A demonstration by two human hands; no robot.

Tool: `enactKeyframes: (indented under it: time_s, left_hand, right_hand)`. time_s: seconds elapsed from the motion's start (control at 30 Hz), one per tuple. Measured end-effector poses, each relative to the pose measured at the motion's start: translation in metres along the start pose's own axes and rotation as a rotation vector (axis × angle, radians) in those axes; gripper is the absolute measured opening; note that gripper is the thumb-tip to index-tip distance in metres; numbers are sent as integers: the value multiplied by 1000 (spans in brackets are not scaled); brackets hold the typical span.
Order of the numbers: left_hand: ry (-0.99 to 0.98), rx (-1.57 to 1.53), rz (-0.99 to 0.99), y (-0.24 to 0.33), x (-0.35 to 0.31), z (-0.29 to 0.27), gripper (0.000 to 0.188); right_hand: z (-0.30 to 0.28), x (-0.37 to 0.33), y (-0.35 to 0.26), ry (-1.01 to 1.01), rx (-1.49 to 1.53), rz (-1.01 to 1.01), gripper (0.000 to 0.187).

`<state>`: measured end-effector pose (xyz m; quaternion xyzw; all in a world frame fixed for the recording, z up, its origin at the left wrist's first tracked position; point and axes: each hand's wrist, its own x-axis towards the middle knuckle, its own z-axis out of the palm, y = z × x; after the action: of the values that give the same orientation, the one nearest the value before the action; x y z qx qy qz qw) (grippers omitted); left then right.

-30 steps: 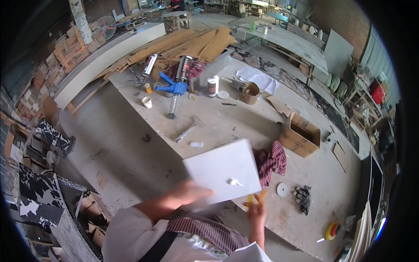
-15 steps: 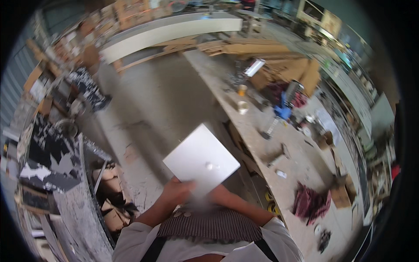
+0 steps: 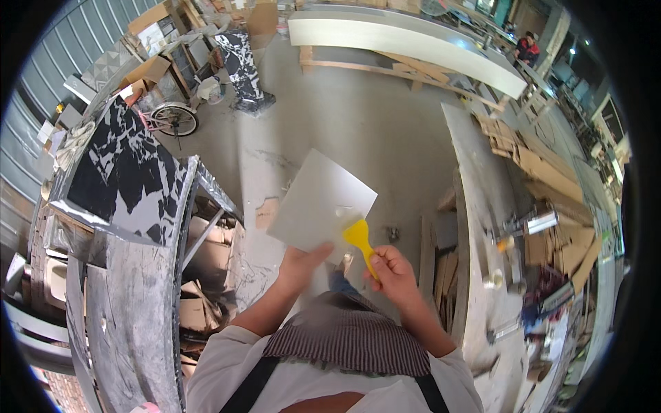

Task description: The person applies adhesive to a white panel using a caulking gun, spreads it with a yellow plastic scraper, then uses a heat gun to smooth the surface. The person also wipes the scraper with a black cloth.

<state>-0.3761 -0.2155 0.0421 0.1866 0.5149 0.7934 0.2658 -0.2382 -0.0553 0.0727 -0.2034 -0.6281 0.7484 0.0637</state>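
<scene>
Nearest, a striped apron (image 3: 344, 337) marks the wearer's body, with both hands raised just beyond it. The right hand (image 3: 392, 272) is closed around the handle of a yellow scraper (image 3: 358, 237); the left hand (image 3: 303, 265) grasps the near edge of a white board (image 3: 313, 196), its thumb over the upper face, its other fingers mostly hidden. The key relation: the scraper's long axis runs from the right hand far and slightly left, so that its blade overlaps the board's right near edge. Whether blade and board touch cannot be told. A small white dab (image 3: 344, 210) lies on the board just beyond the blade. The board, nearly square, shows no marked long axis; it is turned cornerwise, one corner pointing far, and lies far and left of the right hand, the left being nearer to it.

Containers: at left, an open space below bench level holds cardboard pieces (image 3: 196, 313). On the right worktable (image 3: 474, 227) stands a pale cup (image 3: 493, 279), contents indistinct, near a light-coloured cartridge (image 3: 542, 222).

Farther off, at left, is a bicycle wheel (image 3: 174, 120); farthest, a long pale slab (image 3: 406, 40) rests on timber supports.
</scene>
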Motion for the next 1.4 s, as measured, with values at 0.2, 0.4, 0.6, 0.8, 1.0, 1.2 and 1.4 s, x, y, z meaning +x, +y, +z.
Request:
enactKeyframes:
  time_s: [0.2, 0.4, 0.6, 0.8, 1.0, 1.2, 1.4]
  left_hand:
    - [-166, 284, 69, 35, 150, -17, 39]
    - [-249, 292, 41, 52, 274, -38, 39]
    - [-273, 328, 105, 34, 415, -43, 36]
    - [-389, 503, 66, 16, 589, -31, 34]
    - [-442, 101, -471, -5, 746, -12, 41]
    - [-572, 140, -496, -41, 871, 52, 40]
    - [-732, 339, -417, -102, 998, 153, 35]
  right_hand:
    - [-53, 163, -46, 49, -139, -94, 17]
    - [-79, 294, -94, -23, -350, -156, 15]
    - [-100, 417, -117, 20, -256, -86, 18]
    - [-134, 549, -157, 191, -96, -53, 17]
    - [-197, 638, -203, 448, -260, -342, 21]
    - [-274, 703, -247, 673, -1099, -473, 28]
    - [-408, 761, -280, 734, -894, -394, 35]
